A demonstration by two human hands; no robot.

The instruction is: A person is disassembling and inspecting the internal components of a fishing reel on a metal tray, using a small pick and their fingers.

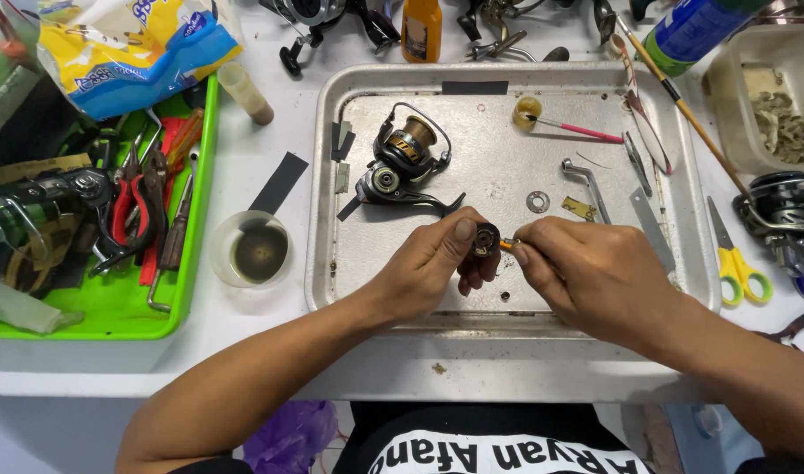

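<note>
Surface: white workbench, crowded; a metal tray sits in the middle and you work over its near edge.
Left hand: your left hand is closed on a small dark round reel part, thumb on top and fingers curled beneath it.
Right hand: your right hand pinches a thin orange-tipped tool, its point touching the side of the dark part; how deep it goes you cannot tell from here.
Part location: the dark part is held in the air just above the tray's front half, between both hands.
On the tray: a black and gold spinning reel body lies behind your left hand; a washer, a small brass plate, a handle arm and a pink-handled brush lie well apart from it on the right.
Beside the tray: a cup of dark liquid and a green tray of pliers on the left, yellow scissors on the right.
Doing it well: judging by the grip, keep both wrists low over the tray so anything that drops lands inside it; hold the part still with the thumb and let only the tool tip move; keep the tip in line with the part's axis, not levering sideways.
</note>
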